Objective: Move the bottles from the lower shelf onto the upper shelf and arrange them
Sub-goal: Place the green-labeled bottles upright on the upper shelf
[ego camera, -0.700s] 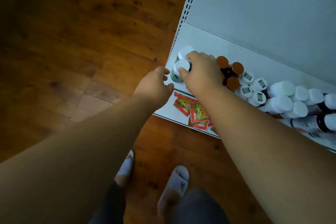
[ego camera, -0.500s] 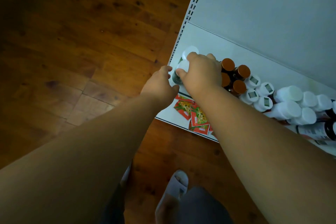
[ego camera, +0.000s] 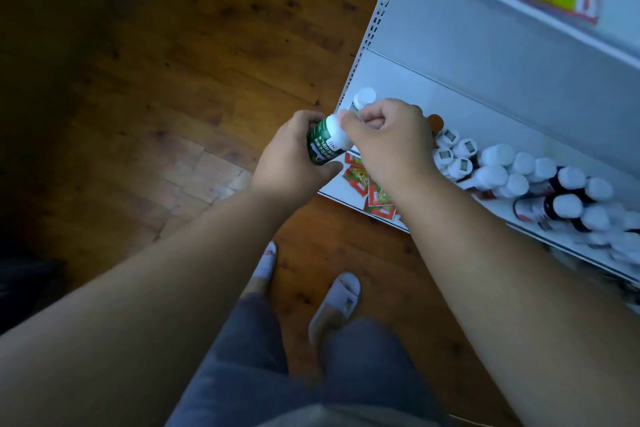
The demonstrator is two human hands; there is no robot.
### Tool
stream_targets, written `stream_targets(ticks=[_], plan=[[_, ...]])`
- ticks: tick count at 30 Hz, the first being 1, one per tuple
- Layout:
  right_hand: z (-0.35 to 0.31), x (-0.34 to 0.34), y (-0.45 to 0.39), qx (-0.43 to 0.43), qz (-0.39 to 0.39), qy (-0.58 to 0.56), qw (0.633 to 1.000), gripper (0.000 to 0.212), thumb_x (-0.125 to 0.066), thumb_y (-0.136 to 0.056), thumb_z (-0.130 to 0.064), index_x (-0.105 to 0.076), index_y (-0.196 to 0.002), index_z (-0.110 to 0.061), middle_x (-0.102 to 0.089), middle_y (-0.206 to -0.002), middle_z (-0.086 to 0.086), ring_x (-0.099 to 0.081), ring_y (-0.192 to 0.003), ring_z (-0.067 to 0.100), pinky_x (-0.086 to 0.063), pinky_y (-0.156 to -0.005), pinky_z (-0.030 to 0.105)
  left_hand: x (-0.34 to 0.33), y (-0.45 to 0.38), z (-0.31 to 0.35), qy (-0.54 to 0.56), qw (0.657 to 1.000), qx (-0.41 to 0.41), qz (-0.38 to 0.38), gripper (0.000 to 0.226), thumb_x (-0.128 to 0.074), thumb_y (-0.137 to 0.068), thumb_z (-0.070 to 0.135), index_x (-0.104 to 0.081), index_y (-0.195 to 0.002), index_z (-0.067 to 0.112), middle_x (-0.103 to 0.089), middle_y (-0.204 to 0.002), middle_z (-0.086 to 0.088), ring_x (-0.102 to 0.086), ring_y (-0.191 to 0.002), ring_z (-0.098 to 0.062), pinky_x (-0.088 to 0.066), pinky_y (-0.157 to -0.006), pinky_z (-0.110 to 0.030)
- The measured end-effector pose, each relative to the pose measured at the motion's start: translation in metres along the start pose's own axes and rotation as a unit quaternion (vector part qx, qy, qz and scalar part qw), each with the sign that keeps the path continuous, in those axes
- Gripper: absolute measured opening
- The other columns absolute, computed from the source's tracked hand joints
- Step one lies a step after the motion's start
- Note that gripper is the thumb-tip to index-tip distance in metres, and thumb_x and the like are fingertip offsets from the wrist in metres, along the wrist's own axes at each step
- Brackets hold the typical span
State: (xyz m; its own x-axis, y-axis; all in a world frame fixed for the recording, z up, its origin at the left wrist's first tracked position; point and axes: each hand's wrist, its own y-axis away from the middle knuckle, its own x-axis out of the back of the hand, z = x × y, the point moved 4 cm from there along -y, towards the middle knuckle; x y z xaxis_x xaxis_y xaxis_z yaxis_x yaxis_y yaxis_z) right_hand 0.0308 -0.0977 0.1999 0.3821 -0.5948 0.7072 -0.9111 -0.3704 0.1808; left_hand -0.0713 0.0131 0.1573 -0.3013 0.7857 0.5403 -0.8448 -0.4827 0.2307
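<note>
The left hand [ego camera: 294, 156] wraps its grip round the green bottle [ego camera: 323, 142], held tilted just off the lower shelf's [ego camera: 415, 87] left front corner. The right hand [ego camera: 388, 139] is curled, its thumb at the white cap; what else it holds I cannot tell. A loose handover could drop the bottle to the floor, or a knuckle could topple the white-capped bottle [ego camera: 363, 97] behind that corner.

You have one view only, head-worn, wide-angle, so nothing overlaps with a second camera. It looks steeply down and forward from your standing height. The lower shelf [ego camera: 408, 87] sits right of centre, running to the right edge, near arm's reach. Left of that shelf, wood floor [ego camera: 173, 62] fills the frame. Below it, your forearms enter close from the bottom corners.
</note>
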Motion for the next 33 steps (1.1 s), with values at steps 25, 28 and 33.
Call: stream_targets(ticks=[25, 28, 33], plan=[[-0.248, 0.244, 0.171, 0.23, 0.045, -0.156, 0.96, 0.032, -0.065, -0.088, -0.049, -0.071, -0.077, -0.02, -0.069, -0.067, -0.01, -0.061, -0.062, 0.004, -0.049, -0.062, 0.029, 0.189, 0.175, 0.259, 0.232, 0.939, -0.176, -0.184, 0.063, -0.086, -0.07, 0.028, -0.054, -0.123, 0.016, -0.068, -0.113, -0.014, -0.065, -0.106, -0.037, -0.053, -0.09, -0.061], [-0.261, 0.261, 0.186, 0.252, 0.056, -0.184, 0.949, 0.028, -0.065, -0.093, -0.038, -0.068, -0.071, -0.022, -0.064, -0.059, -0.012, -0.055, -0.054, -0.001, -0.041, -0.055, 0.016, 0.201, 0.183, 0.277, 0.243, 0.928, -0.213, -0.186, 0.065, -0.084, -0.068, 0.037, -0.053, -0.123, 0.02, -0.066, -0.117, -0.019, -0.064, -0.109, -0.041, -0.05, -0.09, -0.065], [-0.265, 0.274, 0.2, 0.276, 0.064, -0.219, 0.934, 0.021, -0.069, -0.089, -0.042, -0.073, -0.083, -0.022, -0.068, -0.068, -0.014, -0.06, -0.064, 0.0, -0.047, -0.06, 0.018, 0.21, 0.19, 0.29, 0.2, 0.924, -0.276, -0.171, 0.058, -0.083, -0.072, 0.04, -0.053, -0.121, 0.026, -0.069, -0.111, -0.009, -0.067, -0.103, -0.033, -0.055, -0.084, -0.059]])
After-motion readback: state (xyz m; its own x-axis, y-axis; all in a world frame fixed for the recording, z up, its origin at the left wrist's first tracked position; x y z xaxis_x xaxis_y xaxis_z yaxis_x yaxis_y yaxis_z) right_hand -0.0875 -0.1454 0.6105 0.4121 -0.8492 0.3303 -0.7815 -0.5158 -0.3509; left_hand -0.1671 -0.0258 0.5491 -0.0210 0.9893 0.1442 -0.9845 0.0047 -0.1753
